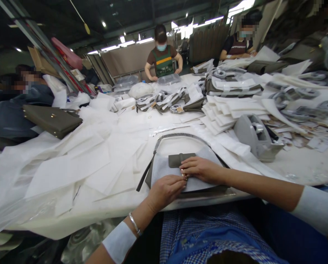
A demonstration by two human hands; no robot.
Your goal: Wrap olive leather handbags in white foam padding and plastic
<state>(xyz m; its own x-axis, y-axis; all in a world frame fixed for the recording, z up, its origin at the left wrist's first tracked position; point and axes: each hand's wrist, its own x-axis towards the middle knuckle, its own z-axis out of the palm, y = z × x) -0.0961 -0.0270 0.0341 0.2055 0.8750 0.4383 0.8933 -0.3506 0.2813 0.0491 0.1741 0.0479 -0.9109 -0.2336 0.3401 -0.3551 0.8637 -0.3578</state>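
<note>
A grey-brown handbag (149,176) lies on the table in front of me, its strap (177,135) arched away at the far side. A pale protective sheet (160,167) covers the bag's front, and a small leather flap (174,160) sits on top of that sheet. My left hand (168,189) has its fingertips closed at a gold clasp (184,175) below the flap. From the right, my right hand (203,169) reaches over the flap's corner, fingers together on the same clasp. The fingers hide part of the clasp.
White sheets (70,165) are spread over the left of the table. A grey tape dispenser (254,137) stands at right, beside stacked white pads (227,110). Wrapped bags (177,97) lie farther back. Another handbag (52,119) is at left. Co-workers (164,60) are around the table.
</note>
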